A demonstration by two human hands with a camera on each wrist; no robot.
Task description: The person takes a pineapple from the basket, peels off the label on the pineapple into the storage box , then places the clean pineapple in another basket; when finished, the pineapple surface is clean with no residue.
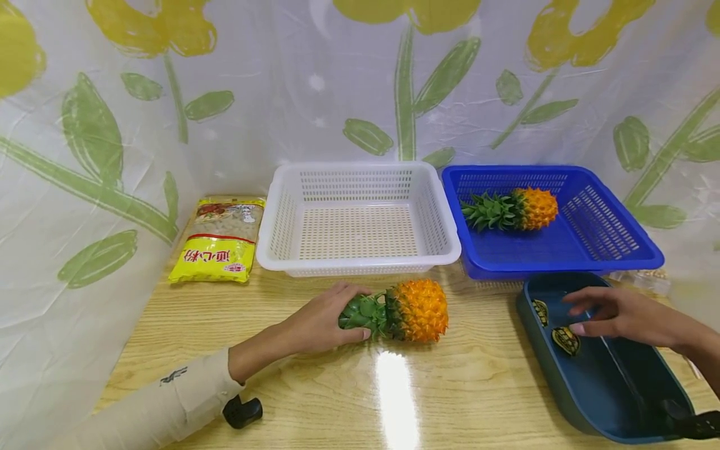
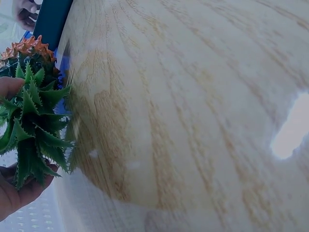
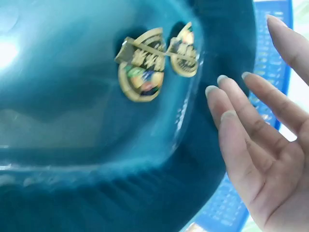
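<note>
My left hand (image 1: 320, 320) grips a toy-like pineapple (image 1: 419, 310) by its green leafy crown, thumb on the near side and fingers on the far side. The orange spiky body points right, low over the wooden table. In the left wrist view the serrated leaves (image 2: 36, 121) show between thumb and fingers. My right hand (image 1: 624, 315) hovers over the far part of a dark teal basin (image 1: 624, 394), its fingers loosely bent and holding nothing. Below it, two black-and-gold labels (image 3: 142, 67) lie at the basin's inner end.
A white perforated basket (image 1: 360, 265) stands behind the left hand. Right of it, a blue basket (image 1: 607, 265) holds a second pineapple (image 1: 537, 209). A yellow packaged bag (image 1: 216, 240) lies at the far left. Printed curtains (image 1: 253, 94) close off the back and sides.
</note>
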